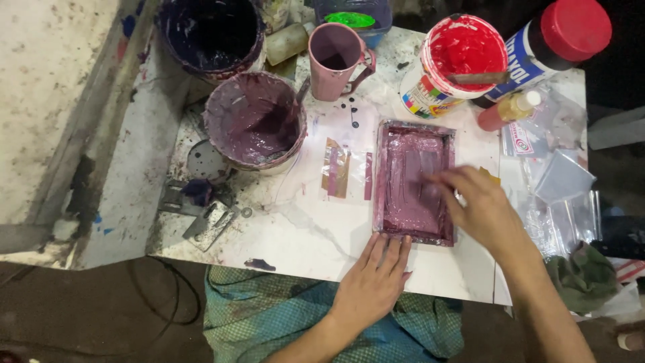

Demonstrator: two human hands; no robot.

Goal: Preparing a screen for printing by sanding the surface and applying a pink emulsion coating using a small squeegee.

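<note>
The right hand (485,210) lay over the right side of a shallow rectangular tray filled with purple-pink paste (411,181), fingers spread and fingertips (440,180) touching the wet surface — holding nothing. The left hand (373,282) pressed flat, fingers together, against the tray's near edge, seemingly to steady it. The tray sat in the middle of a stained white bench (309,228). Just left of it lay a clear strip with purple test streaks (336,168). Further out — a purple-smeared plastic bucket (254,121), a pink mug (334,60), a dark blue-stained tub (211,33) and a white tub of red paint (457,64) with a stick across its rim stood along the back.
</note>
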